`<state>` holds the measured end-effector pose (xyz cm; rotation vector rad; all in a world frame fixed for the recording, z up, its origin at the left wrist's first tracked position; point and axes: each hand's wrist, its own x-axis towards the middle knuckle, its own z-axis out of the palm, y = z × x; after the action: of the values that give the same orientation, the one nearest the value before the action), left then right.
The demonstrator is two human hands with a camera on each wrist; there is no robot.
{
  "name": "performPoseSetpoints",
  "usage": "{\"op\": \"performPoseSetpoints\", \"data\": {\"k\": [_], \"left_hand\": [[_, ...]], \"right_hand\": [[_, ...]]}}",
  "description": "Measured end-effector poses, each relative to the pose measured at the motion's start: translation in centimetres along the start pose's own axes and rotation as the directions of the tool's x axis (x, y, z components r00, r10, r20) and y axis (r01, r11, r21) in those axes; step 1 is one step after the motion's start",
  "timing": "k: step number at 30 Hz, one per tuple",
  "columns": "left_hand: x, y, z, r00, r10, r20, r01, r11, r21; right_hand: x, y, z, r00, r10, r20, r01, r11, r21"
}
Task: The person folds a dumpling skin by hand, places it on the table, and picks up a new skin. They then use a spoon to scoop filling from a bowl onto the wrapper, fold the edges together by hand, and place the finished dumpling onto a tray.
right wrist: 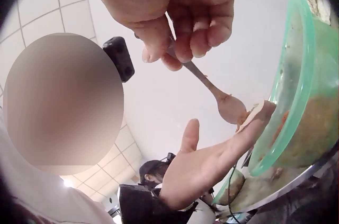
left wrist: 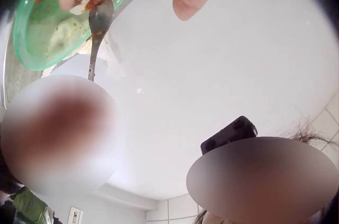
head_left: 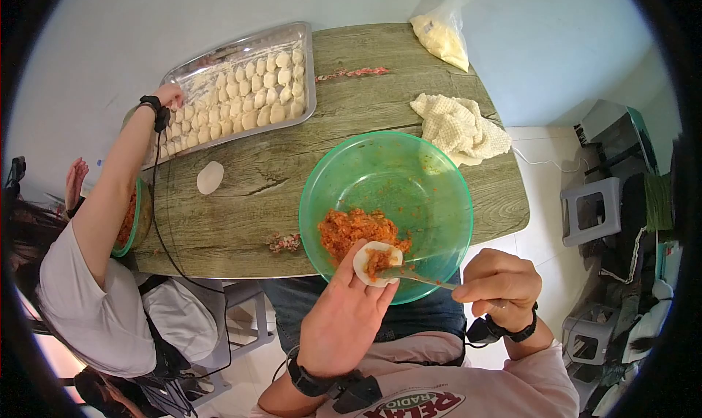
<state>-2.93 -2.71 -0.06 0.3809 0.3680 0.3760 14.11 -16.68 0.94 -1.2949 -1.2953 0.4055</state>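
The left hand lies palm up with fairly straight fingers, bearing a round white wrapper on the fingertips at the near rim of the green bowl. Orange-red filling sits on the wrapper. Curled around a metal spoon's handle, the right hand keeps the spoon with its tip at the filling. The right wrist view shows the spoon's bowl against the wrapper. More filling lies inside the bowl.
A metal tray of dumplings stands at the back left, where another person's hand reaches in. One loose wrapper lies on the wooden table. A cloth, a plastic bag and a second bowl are also there.
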Motion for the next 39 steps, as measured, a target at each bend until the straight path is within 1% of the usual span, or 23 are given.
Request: {"op": "performPoseSetpoints", "data": {"k": [5,11,13,14,16,17,19,23,25,26,28,29,31,34,38,39], "left_hand": [[0.0,0.0,0.1,1.0,0.01,-0.008,-0.01,1.0,-0.002],[0.1,-0.1,0.0,0.999,0.032,-0.025,-0.033,0.999,-0.031],[0.2,-0.1,0.1,0.999,0.048,-0.014,-0.048,0.999,-0.024],[0.1,-0.2,0.0,0.999,0.047,-0.014,-0.048,0.999,-0.024],[0.0,-0.2,-0.5,0.999,0.029,0.039,-0.023,0.989,-0.146],[0.1,-0.2,-0.5,0.999,0.029,0.039,-0.023,0.989,-0.146],[0.1,-0.2,-0.3,0.997,0.044,0.061,-0.035,0.989,-0.141],[0.1,-0.2,-0.3,0.997,0.046,0.054,-0.038,0.991,-0.129],[0.1,-0.1,-0.1,0.999,0.033,0.033,-0.029,0.99,-0.138],[0.1,-0.1,0.1,0.999,0.033,0.033,-0.028,0.99,-0.138],[0.1,-0.2,0.4,0.999,0.048,-0.027,-0.048,0.999,-0.016],[0.2,-0.2,0.4,0.998,0.048,-0.027,-0.048,0.999,-0.016],[0.2,-0.2,0.3,0.999,0.041,-0.022,-0.042,0.999,-0.027],[0.1,-0.2,0.3,0.999,0.036,-0.028,-0.037,0.999,-0.025],[0.1,-0.2,0.3,0.999,0.035,-0.025,-0.035,0.999,-0.017],[0.1,-0.2,0.2,1.0,0.03,-0.007,-0.03,0.996,-0.079]], "right_hand": [[0.2,0.1,-0.1,0.999,-0.016,0.049,0.016,1.0,-0.003],[0.0,-0.2,0.0,1.0,-0.021,-0.009,0.021,1.0,-0.008],[0.1,-0.3,0.1,0.997,-0.069,0.027,0.068,0.998,0.016],[0.1,-0.2,0.1,0.997,-0.069,0.027,0.068,0.998,0.015],[0.2,-0.2,-0.1,0.988,-0.101,0.121,0.103,0.995,-0.006],[0.3,-0.2,-0.1,0.988,-0.101,0.121,0.102,0.995,-0.006],[0.4,-0.2,-0.1,0.977,-0.135,0.163,0.147,0.987,-0.062],[0.5,-0.3,-0.1,0.974,-0.166,0.157,0.187,0.973,-0.132],[0.4,-0.4,-0.1,0.979,-0.183,0.093,0.198,0.96,-0.196],[0.4,-0.5,-0.1,0.979,-0.183,0.093,0.198,0.96,-0.196],[0.4,-0.5,-0.1,0.983,-0.178,0.045,0.183,0.959,-0.216],[0.4,-0.5,-0.1,0.983,-0.178,0.045,0.183,0.959,-0.215],[0.5,-0.2,-0.1,0.974,-0.214,0.08,0.228,0.937,-0.264],[0.8,-0.1,0.0,0.963,-0.241,0.122,0.265,0.928,-0.262],[1.0,-0.1,0.1,0.958,-0.25,0.139,0.28,0.919,-0.278],[1.1,-0.1,0.1,0.957,-0.25,0.15,0.284,0.914,-0.288]]}}
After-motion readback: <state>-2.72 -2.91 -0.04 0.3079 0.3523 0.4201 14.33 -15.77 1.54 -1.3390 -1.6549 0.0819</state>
